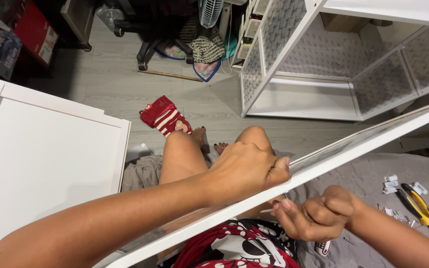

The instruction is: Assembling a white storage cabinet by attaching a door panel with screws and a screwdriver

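Left hand: Your left hand (247, 171) was curled tight around the top edge of the long white panel (368, 141), fingers pressed together over it.
Right hand: Your right hand (314, 216) sat just under the panel, pinching a small thin metal piece (270, 210) at its fingertips. It was too small to tell what kind.
Panel: It lay slanted across your lap, from low on your left up to high on your right.
How it felt: It looked long, stiff and thin, likely light but wobbly at the far end. The smooth face looked slippery, so the edge near the middle seemed the best place to hold.
Bed: You sat on a grey bed cover (373, 178).
Tools: Yellow pliers (420, 208), small screws (395, 214) and white plastic bits (390, 183) lay on it, near your right arm.
Floor: A red bag (165, 116) lay there, and a white shelf frame (304, 74) stood beyond.
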